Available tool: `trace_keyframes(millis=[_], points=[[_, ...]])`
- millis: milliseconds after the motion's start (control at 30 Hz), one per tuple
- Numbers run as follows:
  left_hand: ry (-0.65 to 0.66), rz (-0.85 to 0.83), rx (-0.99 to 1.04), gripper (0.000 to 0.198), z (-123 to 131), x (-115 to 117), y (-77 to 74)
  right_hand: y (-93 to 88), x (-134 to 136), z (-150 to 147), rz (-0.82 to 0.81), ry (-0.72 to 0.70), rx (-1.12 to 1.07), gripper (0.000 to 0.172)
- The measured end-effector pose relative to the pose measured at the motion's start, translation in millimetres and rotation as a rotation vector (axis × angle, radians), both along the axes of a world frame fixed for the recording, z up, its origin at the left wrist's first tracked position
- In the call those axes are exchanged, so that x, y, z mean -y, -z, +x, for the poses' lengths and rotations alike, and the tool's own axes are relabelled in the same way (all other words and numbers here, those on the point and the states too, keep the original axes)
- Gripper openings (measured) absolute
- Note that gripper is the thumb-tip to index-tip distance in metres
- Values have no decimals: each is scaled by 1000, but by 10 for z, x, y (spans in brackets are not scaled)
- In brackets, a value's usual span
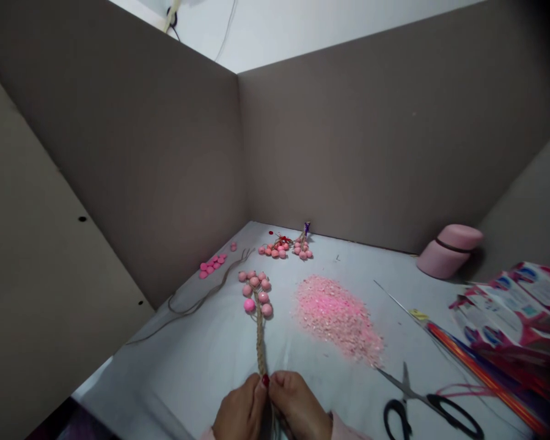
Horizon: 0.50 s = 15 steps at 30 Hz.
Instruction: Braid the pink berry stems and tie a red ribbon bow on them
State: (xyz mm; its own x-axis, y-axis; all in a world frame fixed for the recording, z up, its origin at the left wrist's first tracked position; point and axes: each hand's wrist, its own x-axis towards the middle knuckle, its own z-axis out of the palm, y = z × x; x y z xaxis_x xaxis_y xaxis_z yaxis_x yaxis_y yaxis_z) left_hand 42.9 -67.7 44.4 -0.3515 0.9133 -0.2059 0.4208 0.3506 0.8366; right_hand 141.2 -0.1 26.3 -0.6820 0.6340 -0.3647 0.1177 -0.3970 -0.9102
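Note:
Along the lower middle, my left hand and my right hand meet with fingertips pinched at the near end of a braided twine cord. Between the fingertips shows a small glossy red piece, perhaps a bead; how it sits on the cord I cannot tell. Away from my hands the braid runs straight over the white surface to a cluster of round pink beads. One bead there is a brighter pink. Loose strands hang below my fingers, partly hidden.
Black-handled scissors lie open right of my hands, near a heap of pink chips. Loose twine and flat pink beads are left. Finished-looking bead bunches, a pink flask and printed packets stand farther off.

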Motion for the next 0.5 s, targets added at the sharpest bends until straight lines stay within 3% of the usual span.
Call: trace_keyframes(millis=[100, 167, 267, 400, 500], points=[[39, 1, 371, 40, -21, -30, 13, -12, -4, 7, 50, -23, 10, 42], [33, -26, 510, 46, -36, -25, 7, -49, -19, 29, 79, -55, 8, 39], [-7, -39, 549, 47, -44, -7, 12, -152, -77, 124, 190, -76, 26, 33], [-70, 40, 468, 48, -10, 9, 46, -284, -121, 306, 554, -86, 222, 30], [-127, 99, 467, 49, 61, 18, 75, -242, -38, 368, 634, -208, 243, 29]])
